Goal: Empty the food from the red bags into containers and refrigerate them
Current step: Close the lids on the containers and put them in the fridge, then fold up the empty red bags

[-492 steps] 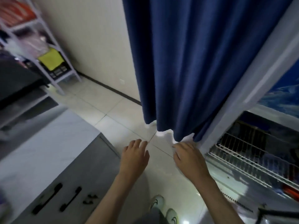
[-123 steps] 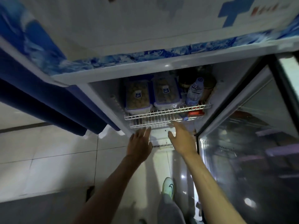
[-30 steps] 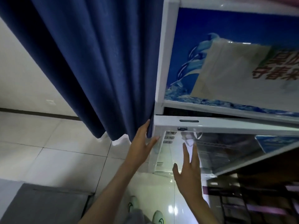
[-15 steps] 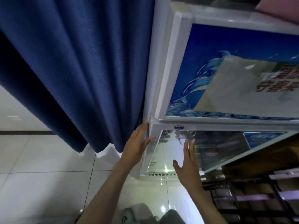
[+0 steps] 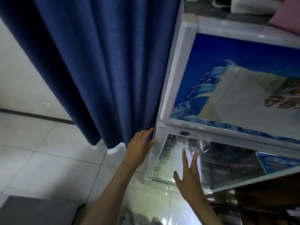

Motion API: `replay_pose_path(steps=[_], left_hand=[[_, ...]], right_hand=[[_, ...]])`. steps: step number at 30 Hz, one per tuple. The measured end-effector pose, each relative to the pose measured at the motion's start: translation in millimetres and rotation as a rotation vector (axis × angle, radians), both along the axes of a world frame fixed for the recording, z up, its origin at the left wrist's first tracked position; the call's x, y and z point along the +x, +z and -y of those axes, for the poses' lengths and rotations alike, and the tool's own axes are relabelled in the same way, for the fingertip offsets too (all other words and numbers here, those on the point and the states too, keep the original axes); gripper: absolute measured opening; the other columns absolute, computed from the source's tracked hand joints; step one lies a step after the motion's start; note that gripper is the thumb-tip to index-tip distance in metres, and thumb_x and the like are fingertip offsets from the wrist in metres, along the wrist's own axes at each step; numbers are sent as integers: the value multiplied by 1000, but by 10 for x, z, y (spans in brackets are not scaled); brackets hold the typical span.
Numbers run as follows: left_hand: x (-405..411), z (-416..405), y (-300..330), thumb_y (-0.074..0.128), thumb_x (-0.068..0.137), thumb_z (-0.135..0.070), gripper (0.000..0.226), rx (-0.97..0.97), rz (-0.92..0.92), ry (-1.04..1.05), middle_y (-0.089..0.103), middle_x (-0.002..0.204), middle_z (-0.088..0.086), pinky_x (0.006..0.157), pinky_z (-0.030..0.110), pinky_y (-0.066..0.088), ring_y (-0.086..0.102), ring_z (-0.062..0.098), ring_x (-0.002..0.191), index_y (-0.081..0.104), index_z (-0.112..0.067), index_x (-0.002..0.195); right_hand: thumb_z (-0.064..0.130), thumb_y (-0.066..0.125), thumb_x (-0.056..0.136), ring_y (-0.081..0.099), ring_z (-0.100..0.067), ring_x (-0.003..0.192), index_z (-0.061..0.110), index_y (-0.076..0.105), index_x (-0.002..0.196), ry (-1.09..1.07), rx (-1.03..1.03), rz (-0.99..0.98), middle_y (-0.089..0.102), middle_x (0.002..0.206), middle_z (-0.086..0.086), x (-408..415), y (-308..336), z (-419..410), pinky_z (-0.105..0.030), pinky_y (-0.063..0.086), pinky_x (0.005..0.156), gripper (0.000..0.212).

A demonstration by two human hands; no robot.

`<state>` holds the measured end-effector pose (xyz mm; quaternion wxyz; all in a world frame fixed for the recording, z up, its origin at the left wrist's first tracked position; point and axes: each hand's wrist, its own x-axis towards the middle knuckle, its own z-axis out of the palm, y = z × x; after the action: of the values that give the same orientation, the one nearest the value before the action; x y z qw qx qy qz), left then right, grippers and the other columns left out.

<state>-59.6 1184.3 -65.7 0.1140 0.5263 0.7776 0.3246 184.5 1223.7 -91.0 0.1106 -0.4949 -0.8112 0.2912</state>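
Refrigerator glass door [image 5: 227, 164] appears shut: left hand [image 5: 139, 148], empty and open, flat on the door's white frame edge beside the blue curtain [image 5: 100, 65], right hand [image 5: 190, 177] splayed empty against the glass, apparently to press it sealed; no red bags or containers visible.

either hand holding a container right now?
No: the left hand rests open against the fridge door edge, and the right hand is open, fingers spread.
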Motion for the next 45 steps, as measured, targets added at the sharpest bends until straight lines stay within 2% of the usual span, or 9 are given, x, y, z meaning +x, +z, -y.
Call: replay_pose_path(steps=[4,8,10,12,19,22,27,34,45], left_hand=[[187,501,-211,61,97,-31,33,-204,-279,114,71,120,0,84,45,57,67,28,107,66,-23,129],[405,1258,-367,80,83,-24,28,-444,-314,242,74,106,-4,72,41,59,72,23,93,76,-25,110],[463,1698,-416,81,82,-25,28,-527,-295,330,75,105,-3,70,41,59,73,24,91,77,-25,110],[531,2176,-414,75,86,-27,29,-578,-252,435,74,110,-2,72,42,60,72,25,96,74,-25,115],[854,3780,-238,71,66,-11,31,-668,-251,839,69,78,-1,46,32,48,67,27,63,78,-23,94],[1036,4443,-240,85,63,-11,25,-644,-206,1029,66,75,1,44,31,44,63,28,62,71,-19,82],[1261,5451,-288,85,69,-17,29,-564,-133,1240,66,84,3,46,34,46,64,28,68,70,-18,94],[1492,6937,-234,89,61,-10,35,-477,-141,1417,52,64,0,45,29,25,53,24,53,55,-18,67],[1518,8521,-393,85,73,-14,20,-498,-16,1655,61,73,3,47,35,42,59,29,62,66,-16,78]], right_hand=[[42,51,101,-24,-18,156,42,-6,161,366,31,198,-36,163,10,10,59,141,-47,9,129,82],[35,51,99,24,-18,154,34,38,153,555,21,142,25,166,5,-140,86,309,-37,35,117,55],[31,56,95,53,-17,132,29,59,135,652,83,102,55,142,9,-290,32,391,-36,50,99,40],[30,57,94,63,-17,112,28,66,124,767,121,107,65,123,12,-467,-1,511,-34,53,89,31],[33,49,104,62,-11,114,30,61,133,1138,129,82,66,128,13,-1051,192,1445,-28,51,96,32],[34,47,105,62,-11,113,30,61,133,1283,139,61,66,127,12,-1257,278,2033,-29,52,95,32],[33,51,102,64,-13,108,30,64,127,1456,196,39,68,121,10,-1596,383,3151,-31,53,91,28],[35,59,99,68,-10,103,30,68,124,1582,208,88,71,116,13,-1824,417,4870,-27,55,85,27],[29,60,101,63,-7,108,26,68,123,1768,155,126,67,118,12,-2288,328,6607,-22,51,88,24]])
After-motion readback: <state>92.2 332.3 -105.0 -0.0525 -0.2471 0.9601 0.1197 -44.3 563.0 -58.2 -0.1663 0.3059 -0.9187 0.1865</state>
